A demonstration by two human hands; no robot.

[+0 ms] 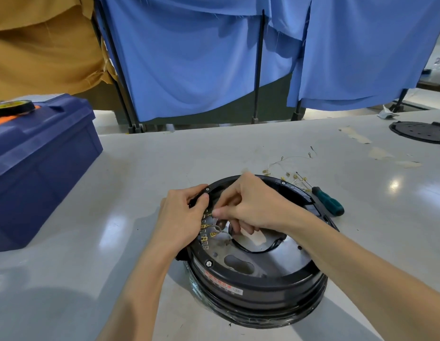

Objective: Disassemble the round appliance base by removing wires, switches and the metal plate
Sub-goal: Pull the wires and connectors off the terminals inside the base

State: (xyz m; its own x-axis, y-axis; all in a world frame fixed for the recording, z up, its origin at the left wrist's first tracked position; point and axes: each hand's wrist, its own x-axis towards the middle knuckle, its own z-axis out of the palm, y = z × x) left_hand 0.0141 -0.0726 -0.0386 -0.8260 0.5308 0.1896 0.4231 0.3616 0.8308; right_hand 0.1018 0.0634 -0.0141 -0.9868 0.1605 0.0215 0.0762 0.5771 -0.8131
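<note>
Two hands on one round appliance base (pixel 258 274): left hand (pixel 184 215), right hand (pixel 253 205). One screwdriver (pixel 328 201), one blue toolbox (pixel 39 166), one tape roll (pixel 13 107), one black disc (pixel 420 132) at the table's (pixel 115 242) far right edge.

A single head-worn camera looks forward and down, close over the table (pixel 120 168). The round base (pixel 258 274) sits near and central; blue curtains (pixel 189 57) fill the far side.
</note>
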